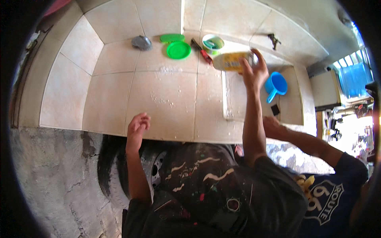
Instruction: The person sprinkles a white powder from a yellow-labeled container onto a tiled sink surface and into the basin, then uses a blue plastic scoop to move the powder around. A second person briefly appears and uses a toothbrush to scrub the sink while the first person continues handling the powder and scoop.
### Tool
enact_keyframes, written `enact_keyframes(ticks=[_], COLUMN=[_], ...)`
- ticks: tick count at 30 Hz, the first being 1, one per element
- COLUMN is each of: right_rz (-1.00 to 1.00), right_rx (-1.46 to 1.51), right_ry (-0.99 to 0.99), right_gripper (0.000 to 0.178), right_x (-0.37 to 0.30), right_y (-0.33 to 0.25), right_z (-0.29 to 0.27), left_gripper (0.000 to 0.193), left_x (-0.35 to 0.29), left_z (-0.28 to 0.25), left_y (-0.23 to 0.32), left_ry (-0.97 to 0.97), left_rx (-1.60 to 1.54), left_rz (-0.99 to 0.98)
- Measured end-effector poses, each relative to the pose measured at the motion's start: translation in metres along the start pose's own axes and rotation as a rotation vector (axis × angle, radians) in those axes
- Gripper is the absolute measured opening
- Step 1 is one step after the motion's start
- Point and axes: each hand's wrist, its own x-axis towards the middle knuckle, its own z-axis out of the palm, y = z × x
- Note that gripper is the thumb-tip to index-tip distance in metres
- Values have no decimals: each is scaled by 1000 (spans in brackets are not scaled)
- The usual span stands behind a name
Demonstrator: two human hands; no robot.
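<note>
My right hand (254, 71) is raised over the far right of the tiled counter (162, 109), wrapped round a bottle (228, 62) with a yellow label. The bottle lies nearly level in the grip, one end pointing left. What it contains cannot be made out. My left hand (138, 126) hovers by the counter's front edge, fingers loosely curled with nothing in them. White crumbs or powder (168, 70) are scattered over the tiles between my hands and the back wall.
Along the back are a grey lump (141, 43), a green brush (172, 38), a green lid (178, 50), a red-and-black tool (202, 51) and a tub (213, 43). A blue dipper (276, 84) sits in the sink (293, 91). At right, another person's hand (274, 127) rests near the sink.
</note>
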Motion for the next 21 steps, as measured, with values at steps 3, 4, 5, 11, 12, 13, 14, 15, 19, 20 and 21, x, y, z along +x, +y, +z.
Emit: enact_keyframes(ticks=[3,4,5,11,12,13,14,15,19,20,21], right_rz=[90,-220,-180,-190,-362,-279,-322,-257,-306,-266,-257], right_rx=[297,235,85,313,-66,-125,-155,-45,-197,-154,-82], right_ry=[179,186,41,96,8,-50,-147,-50,-191,-218,-120], right_gripper=[47,46,45,42,43,43,44,46,44,45,45], right_x=[-6,-10,-8,-20,-21,-23,-23,-27,-32,-32,-33], right_y=[5,8,10,27,26,25,23,20,10,9,9], right_z=[3,6,10,33,36,37,38,38,42,43,44], left_gripper=[34,34,35,35,35,35,35,35,35,35,36], left_x=[4,5,6,14,18,17,19,18,17,14,17], left_z=[-2,-3,-3,-10,-11,-14,-15,-18,-24,-25,-26], left_y=[2,3,4,8,7,8,7,6,6,8,8], left_ry=[29,18,48,-4,1,-18,-31,-85,18,-13,-21], left_rx=[-26,-13,20,-23,-11,4,14,8,28,5,-9], left_rz=[-16,4,-59,29,27,-5,-24,20,-116,-105,-87])
